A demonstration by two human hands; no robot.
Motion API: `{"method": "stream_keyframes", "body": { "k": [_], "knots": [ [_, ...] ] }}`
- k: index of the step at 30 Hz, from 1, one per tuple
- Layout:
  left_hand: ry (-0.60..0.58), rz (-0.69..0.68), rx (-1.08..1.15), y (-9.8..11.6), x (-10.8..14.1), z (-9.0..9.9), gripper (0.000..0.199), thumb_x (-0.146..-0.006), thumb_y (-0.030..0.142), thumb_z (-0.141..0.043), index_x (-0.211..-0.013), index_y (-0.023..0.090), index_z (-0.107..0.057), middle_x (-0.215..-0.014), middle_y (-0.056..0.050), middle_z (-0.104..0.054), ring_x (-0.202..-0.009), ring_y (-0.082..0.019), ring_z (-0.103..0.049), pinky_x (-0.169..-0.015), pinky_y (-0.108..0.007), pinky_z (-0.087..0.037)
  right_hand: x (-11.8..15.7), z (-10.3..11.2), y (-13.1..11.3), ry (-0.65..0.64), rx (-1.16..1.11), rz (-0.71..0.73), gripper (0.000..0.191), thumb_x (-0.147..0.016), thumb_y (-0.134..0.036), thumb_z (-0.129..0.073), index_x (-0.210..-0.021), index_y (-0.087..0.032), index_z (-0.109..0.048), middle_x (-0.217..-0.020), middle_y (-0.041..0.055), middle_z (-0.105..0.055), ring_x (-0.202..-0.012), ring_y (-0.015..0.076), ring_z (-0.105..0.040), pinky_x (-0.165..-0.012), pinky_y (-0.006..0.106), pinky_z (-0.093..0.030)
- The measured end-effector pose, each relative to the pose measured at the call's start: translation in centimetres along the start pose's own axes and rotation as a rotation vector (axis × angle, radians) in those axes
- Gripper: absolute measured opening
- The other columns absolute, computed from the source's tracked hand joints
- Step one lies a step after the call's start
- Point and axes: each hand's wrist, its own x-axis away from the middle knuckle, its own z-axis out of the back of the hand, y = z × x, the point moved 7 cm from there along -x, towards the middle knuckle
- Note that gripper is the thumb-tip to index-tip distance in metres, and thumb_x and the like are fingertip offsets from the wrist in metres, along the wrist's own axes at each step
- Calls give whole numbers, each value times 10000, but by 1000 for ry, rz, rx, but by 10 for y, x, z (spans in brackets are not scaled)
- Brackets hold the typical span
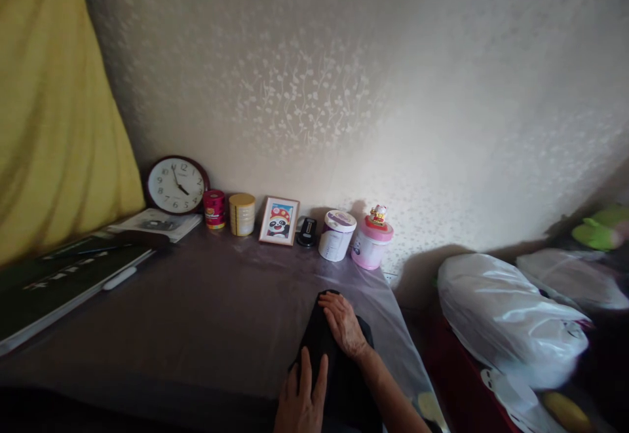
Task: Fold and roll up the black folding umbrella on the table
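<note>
A dark, folded piece of black cloth (314,335), perhaps a garment, lies near the right side of the table; its exact kind cannot be made out. My right hand (344,325) rests flat on its far part, fingers stretched toward the left. Closer to me, my left hand (303,394) has its fingers spread at the cloth's near left part. Neither hand grips anything. The lower end of the cloth runs out of the picture.
Along the wall stand a round clock (177,185), a red can (215,209), a yellow tin (242,215), a panda picture frame (279,221), a white tub (337,236) and a pink tub (372,244). White plastic bags (506,315) lie beyond the table's right edge.
</note>
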Motion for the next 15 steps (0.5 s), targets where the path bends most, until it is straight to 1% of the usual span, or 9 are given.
{"method": "stream_keyframes", "body": {
  "k": [2, 4, 6, 8, 10, 12, 13, 14, 15],
  "knots": [
    [-34, 14, 26, -2, 0, -1, 677, -800, -8, -354, -1336, 402, -285, -1376, -71, -435, -1087, -290, -551, -908, -446, -458, -14, -4, 23, -18, -4, -51, 345, -933, -235, -312, -1109, -201, -606, -1157, 77, -628, -1157, 184, -513, -1004, 418, -382],
    [-60, 17, 36, -2, 0, -1, 680, -797, -6, -358, -1338, 397, -277, -1363, -74, -450, -1081, -296, -553, -925, -461, -439, -25, -5, 42, -53, 16, -149, 363, -938, -256, -289, -1082, -200, -618, -1098, 72, -657, -1064, 176, -577, -951, 383, -432],
    [-65, 20, 14, -3, 0, 0, 683, -791, -14, -343, -1340, 388, -283, -1348, -81, -466, -1084, -296, -550, -925, -462, -434, -30, 0, 47, -52, 49, -215, 371, -940, -280, -289, -1056, -186, -628, -1072, 89, -664, -1034, 193, -591, -939, 394, -432],
    [-57, 15, -12, -3, 0, 0, 685, -786, -18, -339, -1339, 384, -301, -1337, -83, -477, -1083, -292, -550, -921, -459, -434, -26, 11, 35, -3, 57, -220, 373, -945, -300, -291, -1062, -172, -621, -1104, 109, -645, -1069, 212, -565, -971, 424, -393],
    [-53, 2, -15, -3, 1, 0, 689, -780, -16, -352, -1341, 381, -309, -1335, -86, -479, -1073, -289, -556, -927, -461, -428, -16, 18, 10, 47, 1, -165, 368, -953, -303, -282, -1064, -198, -617, -1074, 86, -656, -1063, 194, -563, -996, 412, -366],
    [-68, -19, 2, -4, 1, 1, 695, -777, -12, -358, -1351, 374, -294, -1342, -94, -470, -1071, -287, -558, -931, -456, -424, -6, 9, -15, -48, -77, -60, 351, -953, -302, -303, -996, -230, -644, -983, 53, -684, -1073, 179, -558, -999, 385, -365],
    [-89, -38, 13, -4, 1, 1, 699, -776, -10, -354, -1361, 364, -275, -1350, -102, -459, -1080, -286, -554, -929, -448, -426, -2, 3, -24, -101, -84, -12, 336, -951, -292, -318, -989, -245, -648, -969, 34, -689, -1089, 174, -549, -1030, 404, -325],
    [-117, -53, 22, -5, 1, 3, 706, -773, -10, -348, -1373, 350, -251, -1362, -110, -445, -1094, -285, -545, -926, -438, -428, -1, -2, -27, -115, -77, 1, 329, -949, -275, -323, -994, -251, -648, -995, 23, -686, -1121, 175, -528, -1053, 428, -284],
    [-151, -64, 30, -5, 0, 5, 717, -768, -11, -342, -1384, 335, -222, -1376, -117, -425, -1113, -283, -532, -924, -427, -429, -2, -5, -23, -104, -66, -11, 330, -948, -261, -321, -998, -250, -648, -1023, 20, -681, -1142, 177, -513, -1059, 441, -268]
  ]
}}
